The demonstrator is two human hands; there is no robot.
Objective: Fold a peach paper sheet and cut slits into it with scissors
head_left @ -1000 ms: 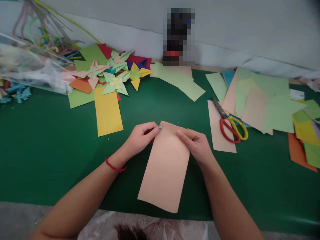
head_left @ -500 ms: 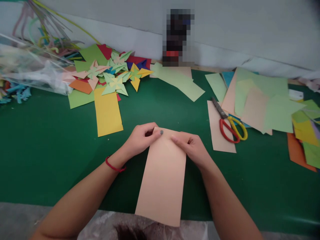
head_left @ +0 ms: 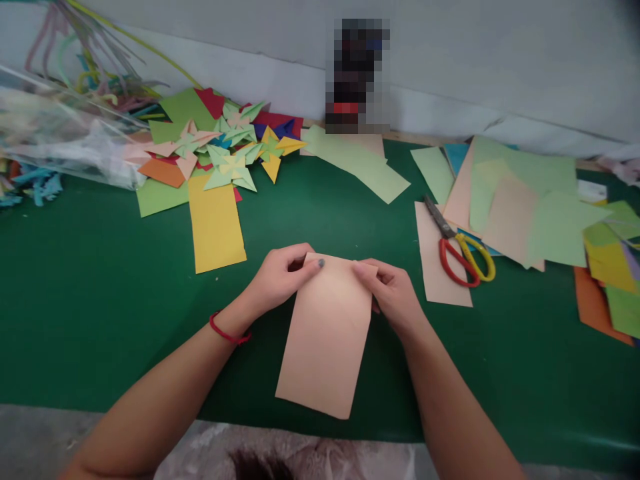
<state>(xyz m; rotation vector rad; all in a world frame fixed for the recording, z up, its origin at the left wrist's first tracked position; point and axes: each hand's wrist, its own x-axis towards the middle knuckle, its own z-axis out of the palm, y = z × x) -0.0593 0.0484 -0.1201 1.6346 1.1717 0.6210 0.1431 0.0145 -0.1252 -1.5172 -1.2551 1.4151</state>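
Between my hands is a rectangular sheet of pale pink paper (head_left: 325, 340), its far edge pinched at both corners and its near end tilted toward me above the green table. My left hand (head_left: 287, 270) grips the far left corner, thumb on top and the other fingers mostly hidden behind. At the far right corner my right hand (head_left: 390, 287) holds the sheet the same way, thumb lying over the face. Scissors (head_left: 457, 243) with one red and one yellow handle lie to the right of my right hand, on another pink paper piece (head_left: 440, 267).
Folded paper stars (head_left: 230, 167) and coloured sheets lie at the back left, with a yellow paper rectangle (head_left: 217, 227) in front. A clear plastic bag (head_left: 75, 140) stands at far left. Green and pink sheets (head_left: 525, 207) are piled at right. A white wall (head_left: 250, 33) rises behind.
The near end of the pink paper has moved up and away from me, so the sheet looks shorter. My right thumb has shifted slightly right along the far edge; my left hand barely moved.
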